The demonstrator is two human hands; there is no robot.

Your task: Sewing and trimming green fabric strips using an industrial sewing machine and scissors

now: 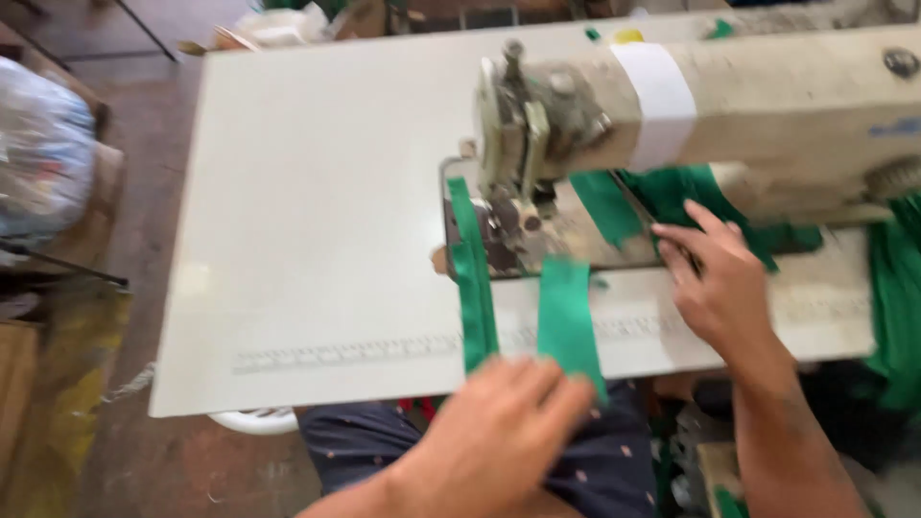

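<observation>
Left hand (pixel 499 422) flat on green strip (pixel 568 321); right hand (pixel 720 283) open on green fabric (pixel 691 197).

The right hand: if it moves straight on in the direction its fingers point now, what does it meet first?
The right hand points up and to the left, toward the green cloth under the sewing machine arm. It would probably meet that cloth first, then the machine body. The picture is blurred, so depth is uncertain.

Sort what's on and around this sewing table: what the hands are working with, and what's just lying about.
In use: left hand, right hand, green fabric strips, sewing machine, green cloth pile.
Lying about: plastic bag, yellow scrap, table.
</observation>
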